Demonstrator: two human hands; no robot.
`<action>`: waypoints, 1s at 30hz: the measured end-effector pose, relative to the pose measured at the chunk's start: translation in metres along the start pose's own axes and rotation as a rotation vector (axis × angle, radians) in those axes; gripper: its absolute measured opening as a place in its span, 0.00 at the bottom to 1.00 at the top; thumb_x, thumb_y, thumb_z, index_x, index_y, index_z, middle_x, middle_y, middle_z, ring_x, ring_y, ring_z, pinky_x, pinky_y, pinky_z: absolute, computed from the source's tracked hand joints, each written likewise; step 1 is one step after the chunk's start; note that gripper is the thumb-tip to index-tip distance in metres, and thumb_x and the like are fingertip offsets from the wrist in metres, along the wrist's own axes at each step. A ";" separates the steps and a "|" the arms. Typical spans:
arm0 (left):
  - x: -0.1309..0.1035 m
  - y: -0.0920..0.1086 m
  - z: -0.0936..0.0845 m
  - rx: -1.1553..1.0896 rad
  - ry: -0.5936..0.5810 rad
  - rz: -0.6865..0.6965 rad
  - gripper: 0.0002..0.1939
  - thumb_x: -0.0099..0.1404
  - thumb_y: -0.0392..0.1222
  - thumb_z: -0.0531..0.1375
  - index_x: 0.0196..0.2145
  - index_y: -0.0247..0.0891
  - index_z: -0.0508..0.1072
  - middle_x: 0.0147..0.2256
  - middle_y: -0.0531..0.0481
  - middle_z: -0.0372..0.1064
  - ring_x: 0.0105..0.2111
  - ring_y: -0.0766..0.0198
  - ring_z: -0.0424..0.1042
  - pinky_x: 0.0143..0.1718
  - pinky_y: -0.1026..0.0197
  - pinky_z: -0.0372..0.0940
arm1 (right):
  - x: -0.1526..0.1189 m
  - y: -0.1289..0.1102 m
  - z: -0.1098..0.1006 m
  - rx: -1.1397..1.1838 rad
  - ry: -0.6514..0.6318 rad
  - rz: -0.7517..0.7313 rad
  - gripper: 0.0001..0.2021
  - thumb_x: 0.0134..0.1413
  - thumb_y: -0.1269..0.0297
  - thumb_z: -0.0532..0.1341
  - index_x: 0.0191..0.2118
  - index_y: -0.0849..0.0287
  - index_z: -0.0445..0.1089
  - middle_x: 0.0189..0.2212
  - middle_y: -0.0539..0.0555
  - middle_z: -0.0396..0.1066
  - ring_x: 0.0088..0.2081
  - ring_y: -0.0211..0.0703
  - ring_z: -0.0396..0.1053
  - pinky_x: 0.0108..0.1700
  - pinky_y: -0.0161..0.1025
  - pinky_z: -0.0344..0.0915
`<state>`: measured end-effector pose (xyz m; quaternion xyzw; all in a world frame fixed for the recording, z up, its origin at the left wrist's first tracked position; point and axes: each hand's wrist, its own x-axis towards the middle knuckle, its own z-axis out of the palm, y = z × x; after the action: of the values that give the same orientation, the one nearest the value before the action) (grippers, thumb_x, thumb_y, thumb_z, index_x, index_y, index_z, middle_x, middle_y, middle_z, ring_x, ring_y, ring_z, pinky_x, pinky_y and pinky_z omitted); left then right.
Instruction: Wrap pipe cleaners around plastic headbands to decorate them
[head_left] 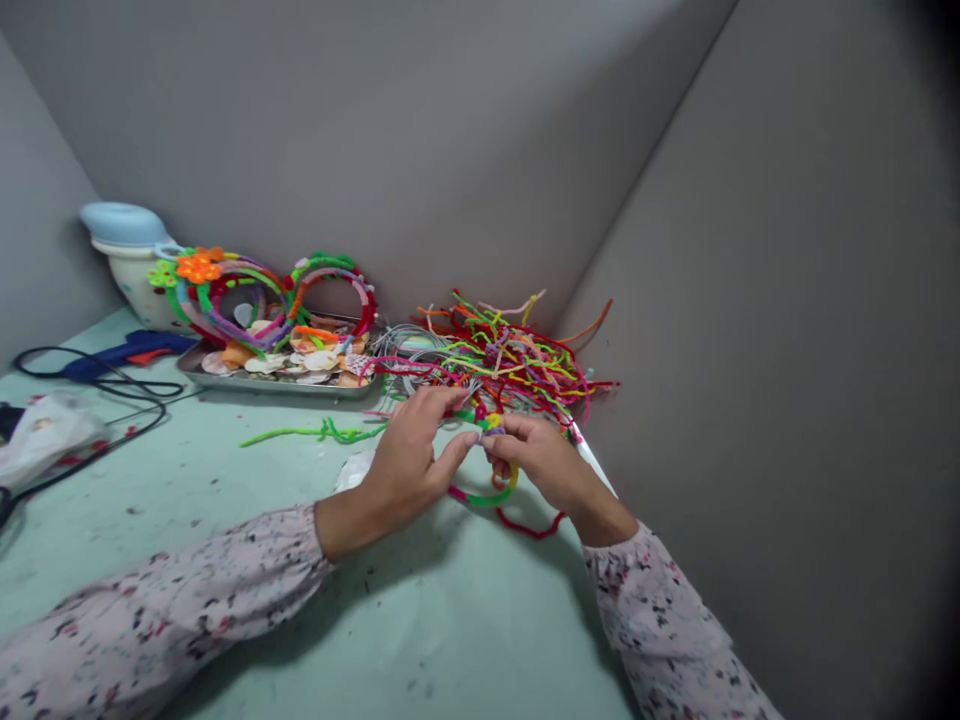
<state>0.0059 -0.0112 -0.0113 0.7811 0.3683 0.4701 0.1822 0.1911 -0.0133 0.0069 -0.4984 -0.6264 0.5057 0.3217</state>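
Between my two hands is a headband [487,499] wound in green, yellow and magenta pipe cleaner. My left hand [412,455] holds its left side, with the thumb on the near side and the fingers reaching over the top. On the upper right of the band, my right hand [536,455] pinches a purple and yellow wound part. A red pipe cleaner [529,532] curves on the table below my right hand. My fingers hide part of the band.
Behind my hands lies a pile of colourful pipe cleaners [510,350]. A metal tray [277,386] holds shells, with finished headbands [367,305] on it. Farther left are a blue glue gun [112,357], a black cord [161,400], a lidded container [139,280] and a plastic bag [52,435].
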 end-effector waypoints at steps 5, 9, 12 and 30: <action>0.005 -0.009 0.001 -0.148 -0.168 -0.160 0.10 0.67 0.42 0.52 0.40 0.37 0.70 0.36 0.48 0.70 0.37 0.61 0.68 0.40 0.59 0.62 | -0.002 0.001 -0.001 0.054 -0.044 -0.008 0.09 0.51 0.59 0.61 0.31 0.60 0.68 0.25 0.48 0.68 0.25 0.34 0.64 0.30 0.34 0.61; 0.005 -0.011 0.000 -0.244 -0.182 -0.217 0.10 0.67 0.44 0.53 0.37 0.37 0.70 0.31 0.52 0.67 0.32 0.64 0.64 0.35 0.63 0.60 | -0.001 0.000 -0.002 0.127 0.058 -0.001 0.12 0.52 0.55 0.61 0.35 0.60 0.69 0.25 0.49 0.69 0.26 0.35 0.65 0.31 0.35 0.62; 0.005 -0.011 -0.001 -0.273 -0.191 -0.249 0.09 0.66 0.44 0.53 0.36 0.37 0.69 0.30 0.53 0.64 0.31 0.65 0.62 0.34 0.64 0.59 | -0.001 0.000 -0.002 0.168 0.077 -0.004 0.13 0.50 0.55 0.62 0.35 0.59 0.69 0.25 0.48 0.69 0.26 0.35 0.65 0.31 0.35 0.63; 0.013 -0.006 -0.006 -0.468 -0.232 -0.466 0.10 0.57 0.41 0.56 0.32 0.36 0.74 0.25 0.55 0.65 0.26 0.67 0.58 0.28 0.65 0.54 | 0.002 0.010 0.001 0.032 0.113 -0.259 0.09 0.57 0.57 0.59 0.34 0.57 0.69 0.26 0.47 0.67 0.27 0.34 0.65 0.31 0.33 0.63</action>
<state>0.0022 0.0018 -0.0040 0.6613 0.3956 0.3959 0.4994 0.1923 -0.0123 -0.0032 -0.4357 -0.6582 0.4412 0.4270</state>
